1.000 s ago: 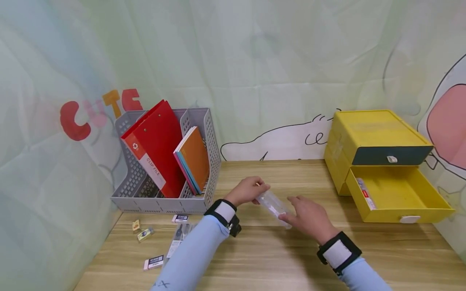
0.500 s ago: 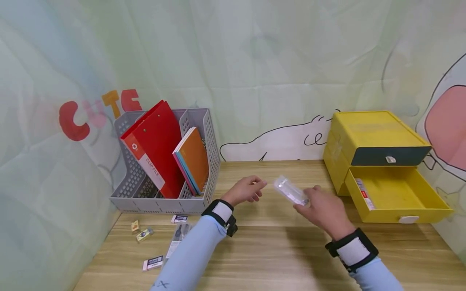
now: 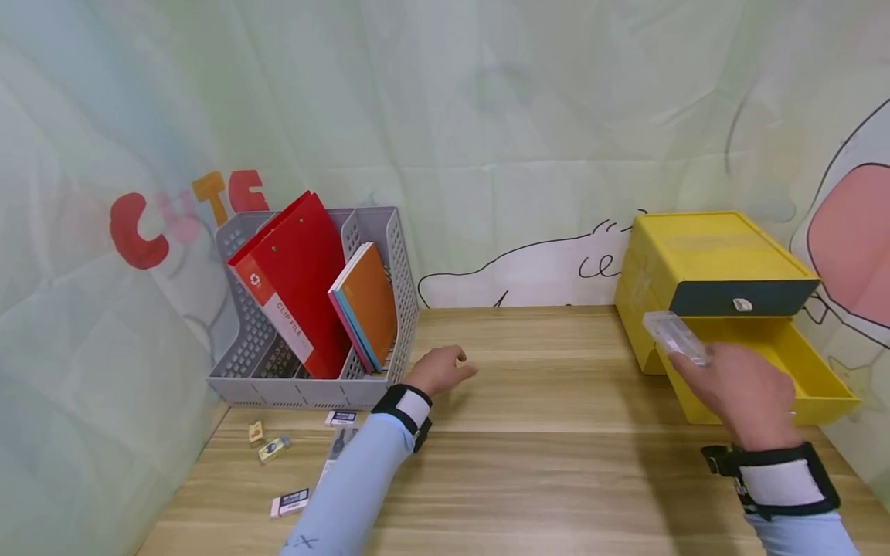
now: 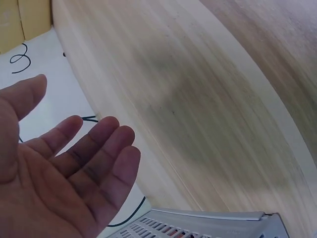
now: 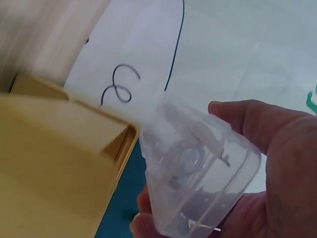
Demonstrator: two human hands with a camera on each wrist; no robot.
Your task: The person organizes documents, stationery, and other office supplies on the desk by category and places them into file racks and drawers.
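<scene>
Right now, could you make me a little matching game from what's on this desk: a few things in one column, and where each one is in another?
Things:
1. clear plastic case
2. red clip file
3. small erasers
4. left hand

Places:
A. lying on the desk's front left corner
B. standing in the grey file rack
C. held by the right hand above the open yellow drawer
D. empty, above the desk near the rack

Pairs: 1-C, 2-B, 3-A, 4-D
</scene>
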